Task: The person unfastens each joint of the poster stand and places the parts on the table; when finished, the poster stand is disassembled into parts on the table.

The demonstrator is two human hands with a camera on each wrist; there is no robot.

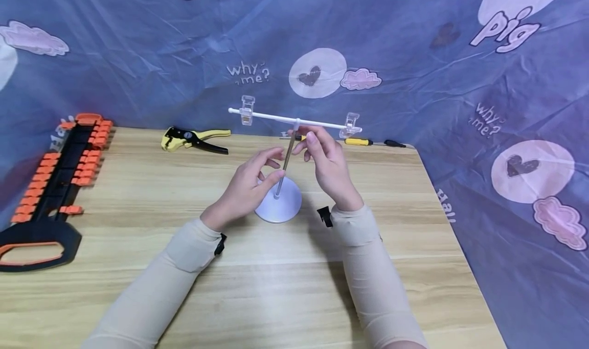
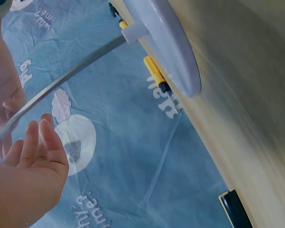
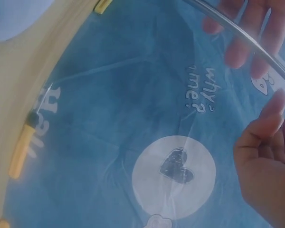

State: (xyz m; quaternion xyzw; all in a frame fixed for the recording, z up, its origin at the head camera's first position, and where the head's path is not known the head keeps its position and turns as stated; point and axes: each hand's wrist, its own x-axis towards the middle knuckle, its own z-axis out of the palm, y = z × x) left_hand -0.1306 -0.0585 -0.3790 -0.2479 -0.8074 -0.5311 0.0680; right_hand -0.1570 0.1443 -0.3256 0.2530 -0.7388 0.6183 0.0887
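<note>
A small display stand stands on the table, with a round white base (image 1: 278, 208), a thin metal pole (image 1: 288, 152) and a white crossbar (image 1: 276, 117). Clear plastic clips sit near both crossbar ends, a left clip (image 1: 247, 110) and a right clip (image 1: 350, 125). My left hand (image 1: 248, 183) is left of the pole, its thumb and fingers loosely bent beside it. On the other side, my right hand (image 1: 329, 162) has its fingertips close to the upper pole, just under the crossbar. The wrist views show the pole passing between both hands; neither grips it.
Yellow-and-black wire strippers (image 1: 195, 139) lie at the back left. A black rack with orange clips (image 1: 60, 170) lies along the left side. Behind the stand is a yellow-handled screwdriver (image 1: 359, 141) at the back edge, before a blue printed cloth (image 1: 184, 57).
</note>
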